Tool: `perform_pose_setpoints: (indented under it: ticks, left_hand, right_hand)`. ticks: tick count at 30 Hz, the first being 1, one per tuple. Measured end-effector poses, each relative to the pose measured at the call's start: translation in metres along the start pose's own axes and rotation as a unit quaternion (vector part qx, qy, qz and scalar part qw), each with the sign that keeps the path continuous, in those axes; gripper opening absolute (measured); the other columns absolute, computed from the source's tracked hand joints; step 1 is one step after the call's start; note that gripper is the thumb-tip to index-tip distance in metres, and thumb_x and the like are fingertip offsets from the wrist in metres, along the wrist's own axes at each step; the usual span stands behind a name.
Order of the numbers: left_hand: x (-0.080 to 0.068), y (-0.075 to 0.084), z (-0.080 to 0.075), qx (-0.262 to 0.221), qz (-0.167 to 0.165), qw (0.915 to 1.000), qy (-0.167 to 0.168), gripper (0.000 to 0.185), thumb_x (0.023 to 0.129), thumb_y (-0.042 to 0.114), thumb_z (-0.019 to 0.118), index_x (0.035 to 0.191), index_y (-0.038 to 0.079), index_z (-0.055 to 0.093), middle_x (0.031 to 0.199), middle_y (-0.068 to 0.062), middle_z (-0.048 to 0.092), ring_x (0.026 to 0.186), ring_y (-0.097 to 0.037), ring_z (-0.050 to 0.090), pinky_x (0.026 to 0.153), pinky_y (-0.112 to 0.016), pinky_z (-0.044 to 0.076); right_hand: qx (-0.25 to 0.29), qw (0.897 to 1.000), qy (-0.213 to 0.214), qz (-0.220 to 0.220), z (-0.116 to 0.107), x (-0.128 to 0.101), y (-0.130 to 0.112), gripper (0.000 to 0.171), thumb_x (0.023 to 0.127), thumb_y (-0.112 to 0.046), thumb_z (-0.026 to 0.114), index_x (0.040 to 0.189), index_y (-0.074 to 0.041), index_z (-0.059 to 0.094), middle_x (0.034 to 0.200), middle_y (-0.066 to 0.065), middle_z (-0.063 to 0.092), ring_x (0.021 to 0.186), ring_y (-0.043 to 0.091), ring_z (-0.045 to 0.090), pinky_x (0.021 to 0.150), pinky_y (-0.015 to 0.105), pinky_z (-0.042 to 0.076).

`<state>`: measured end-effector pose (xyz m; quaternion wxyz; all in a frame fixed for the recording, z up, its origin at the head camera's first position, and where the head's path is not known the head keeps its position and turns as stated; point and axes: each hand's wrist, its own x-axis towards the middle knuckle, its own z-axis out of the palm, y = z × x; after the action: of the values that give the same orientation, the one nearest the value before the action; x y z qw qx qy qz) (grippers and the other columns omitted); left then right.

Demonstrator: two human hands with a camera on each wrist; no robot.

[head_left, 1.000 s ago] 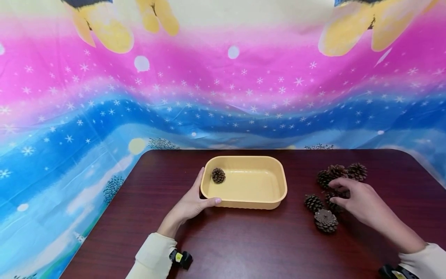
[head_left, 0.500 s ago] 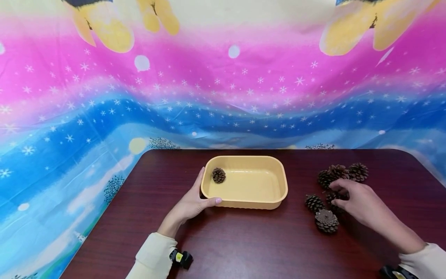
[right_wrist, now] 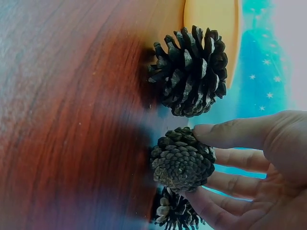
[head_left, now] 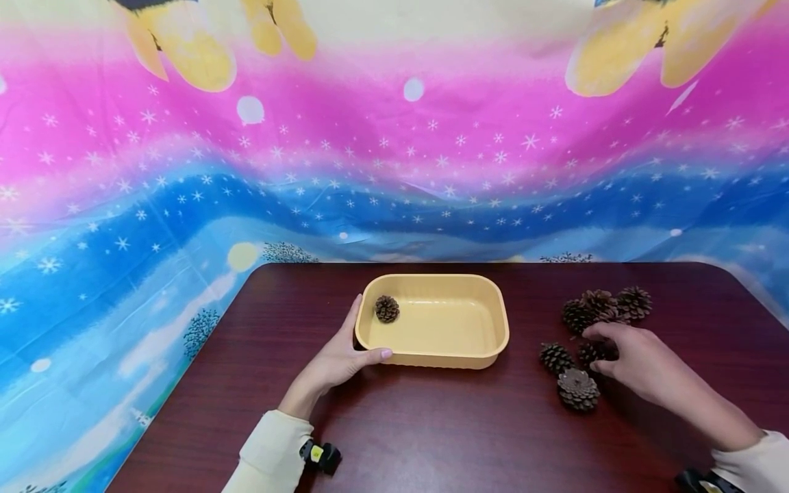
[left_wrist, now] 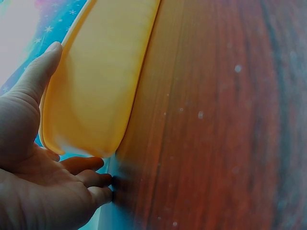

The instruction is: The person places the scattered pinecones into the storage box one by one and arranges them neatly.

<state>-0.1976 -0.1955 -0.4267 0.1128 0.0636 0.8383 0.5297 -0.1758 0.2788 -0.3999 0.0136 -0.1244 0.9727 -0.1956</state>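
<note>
Brown pine cone pinched by right hand, left hand steadying yellow tray

Dark wooden table before a pink-and-blue snowflake backdrop

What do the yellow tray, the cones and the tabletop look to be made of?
Yellow tray: likely moulded plastic, with smooth matte walls and rounded corners. Pine cones: natural woody cones, dry brown open scales; the right hand pinches one. Table: dark reddish wood grain with a slight sheen, whether veneer or laminate is unclear. The left hand holds the tray's corner.
</note>
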Motion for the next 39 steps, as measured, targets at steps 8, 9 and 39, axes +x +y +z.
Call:
perform_pose_setpoints:
  ticks: [8,9,39]
  left_hand:
    - [-0.0007,0.0009,-0.0003,-0.003,-0.001,1.0,0.0,0.125,0.086,0.032,0.088,0.17,0.028,-0.005,0.177,-0.009,0.007,0.162,-0.033,0.015,0.128,-0.059,0.02]
    - [-0.0006,0.0008,-0.0002,-0.003,-0.001,1.0,0.0,0.124,0.086,0.032,0.088,0.17,0.028,-0.004,0.177,-0.009,0.007,0.162,-0.033,0.015,0.128,-0.059,0.019]
    - [-0.0005,0.0017,0.0006,-0.011,0.001,0.9999,0.001,0.125,0.086,0.032,0.088,0.17,0.027,-0.003,0.177,-0.008,0.008,0.162,-0.032,0.012,0.13,-0.059,0.014]
  right_hand:
    - [-0.012,1.0,-0.007,-0.004,-0.0003,-0.0002,0.0,0.042,0.084,-0.006,0.083,0.123,0.002,0.07,0.12,0.03,0.071,0.105,0.052,0.067,0.079,0.061,0.055]
    - [-0.012,1.0,-0.007,-0.005,-0.0004,-0.0004,-0.0001,0.042,0.084,-0.006,0.083,0.123,0.002,0.071,0.12,0.03,0.071,0.106,0.052,0.066,0.08,0.062,0.055]
    - [-0.018,0.999,0.045,-0.022,-0.007,-0.0045,-0.0046,0.045,0.083,-0.006,0.083,0.124,0.001,0.068,0.105,0.018,0.066,0.089,0.031,0.062,0.072,0.051,0.053]
